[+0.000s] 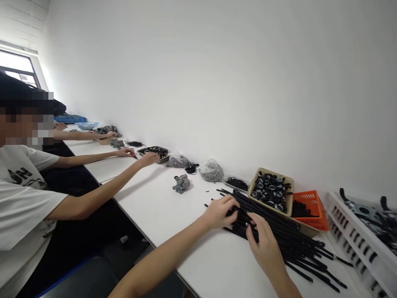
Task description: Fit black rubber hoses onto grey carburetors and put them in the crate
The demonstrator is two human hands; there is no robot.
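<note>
Both my hands are over a pile of long black tubes [279, 231] on the white table. My left hand [221, 212] curls its fingers around a small dark part whose kind I cannot make out against the tubes. Close on its right, my right hand [266, 236] bends thumb and forefinger towards each other around something small and black with a shiny spot. The dark tubes behind blur its outline. A grey metal casting [181, 183] with short pipe stubs sits on the table to the left of my hands, touched by neither.
Behind the tubes stand a beige basket [261, 198] of black parts with metal rings, an orange basket [322, 211] and a white crate [350, 227] of metal castings. Clear bags [211, 170] of small parts lie along the wall. A co-worker's arms [105, 186] reach across the table at left.
</note>
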